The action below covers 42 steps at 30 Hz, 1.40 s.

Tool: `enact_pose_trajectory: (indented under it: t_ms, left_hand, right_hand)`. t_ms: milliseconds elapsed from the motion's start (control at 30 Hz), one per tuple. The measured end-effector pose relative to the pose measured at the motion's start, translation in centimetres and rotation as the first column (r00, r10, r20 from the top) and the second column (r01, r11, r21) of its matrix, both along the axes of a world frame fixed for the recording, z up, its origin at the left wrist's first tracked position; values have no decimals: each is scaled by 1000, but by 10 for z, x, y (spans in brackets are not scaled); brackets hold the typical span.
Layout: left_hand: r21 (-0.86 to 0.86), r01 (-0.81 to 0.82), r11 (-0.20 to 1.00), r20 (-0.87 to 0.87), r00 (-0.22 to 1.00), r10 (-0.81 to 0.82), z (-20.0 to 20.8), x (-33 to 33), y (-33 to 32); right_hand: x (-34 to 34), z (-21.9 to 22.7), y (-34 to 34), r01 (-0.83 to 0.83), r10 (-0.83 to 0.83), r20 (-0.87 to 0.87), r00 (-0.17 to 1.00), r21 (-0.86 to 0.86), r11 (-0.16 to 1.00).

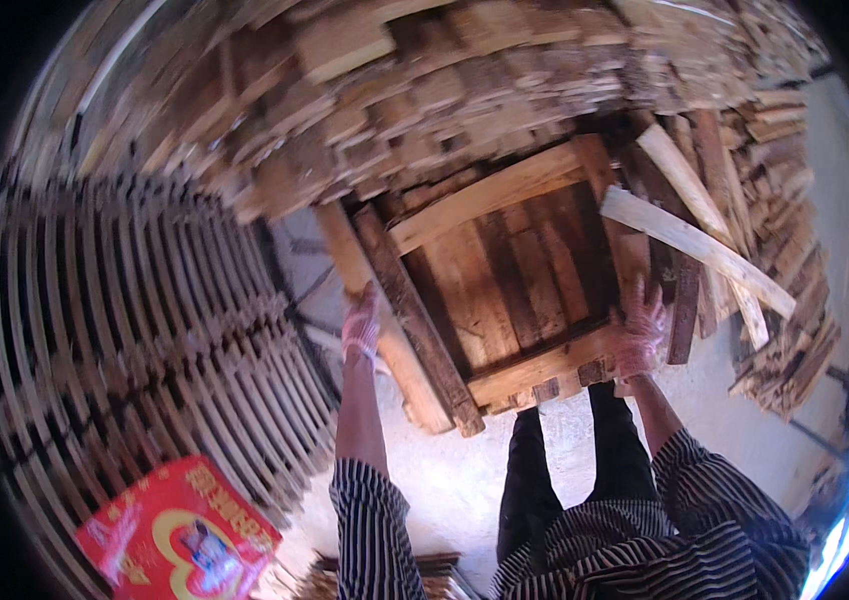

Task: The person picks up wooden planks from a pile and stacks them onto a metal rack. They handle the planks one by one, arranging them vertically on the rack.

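Note:
In front of me a rectangular crib of rough wooden planks (487, 205) surrounds a bed of upright or stacked boards (489, 280). My left hand (361, 325), in a thin pinkish glove, is closed around the outer edge of a light wooden plank (409, 370) on the crib's left side. Against that plank lies a darker bark-edged plank (419, 320). Also gloved, my right hand (641, 338) lies against the near right corner, its fingers spread along the wood. Two pale planks (699, 250) cross loosely beyond it.
A large stack of boards (394, 100) rises at the far side. Spaced slats (144, 310) stand in a rack at left, with a red printed box or sheet (179, 530) before it. A pile of short wood pieces (784, 210) lies right. Pale floor (434, 480) shows below.

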<state>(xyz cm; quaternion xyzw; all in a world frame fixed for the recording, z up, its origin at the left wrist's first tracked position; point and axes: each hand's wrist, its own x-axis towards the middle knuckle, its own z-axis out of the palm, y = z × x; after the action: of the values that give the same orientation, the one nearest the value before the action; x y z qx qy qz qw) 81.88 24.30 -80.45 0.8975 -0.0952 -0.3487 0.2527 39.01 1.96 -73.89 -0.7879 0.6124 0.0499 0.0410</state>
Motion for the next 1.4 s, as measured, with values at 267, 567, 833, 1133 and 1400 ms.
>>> enact_pose_trajectory:
  t_ms: [267, 567, 833, 1133, 1400]
  left_hand:
    - [-204, -127, 971, -15, 992, 127, -18, -5, 22]
    - [-210, -121, 970, -45, 992, 114, 3, -14, -30]
    - [-141, -139, 980, -190, 976, 111, -19, 3, 11]
    - [-122, -217, 969, -83, 975, 208, -40, 46, 30]
    - [97, -164, 982, -240, 953, 183, 6, 17, 1]
  right_hand:
    - [108, 32, 105, -348, 229, 366, 902, 304, 887]
    - [242, -24, 163, -463, 315, 377, 871, 413, 785]
    - [243, 0, 166, -15, -258, 264, 929, 724, 690]
    - [213, -2, 128, -508, 46, 608, 793, 616, 602]
    - [-71, 41, -142, -109, 76, -122, 990, -296, 949]
